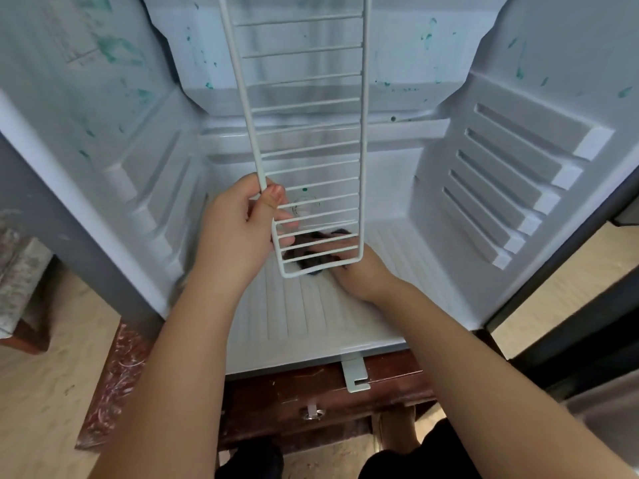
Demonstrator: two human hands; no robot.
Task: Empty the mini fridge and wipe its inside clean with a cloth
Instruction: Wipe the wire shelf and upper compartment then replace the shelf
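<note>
Fridge floor point(397, 257), cloth point(307, 261) half hidden behind wire rack point(304, 133)

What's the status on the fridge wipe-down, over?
Left hand grips wire shelf, held on end inside. Right hand presses dark cloth on fridge floor. Green stains on walls, not yet wiped.

Dark wooden drawer point(321, 385) with metal knob point(312, 413), red patterned mat point(114, 385) on pale floor point(41, 409)

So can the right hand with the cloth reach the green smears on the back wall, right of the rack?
Probably yes: the wire rack, held by the left hand, stands left of those smears, so the right hand has a free way up.
</note>
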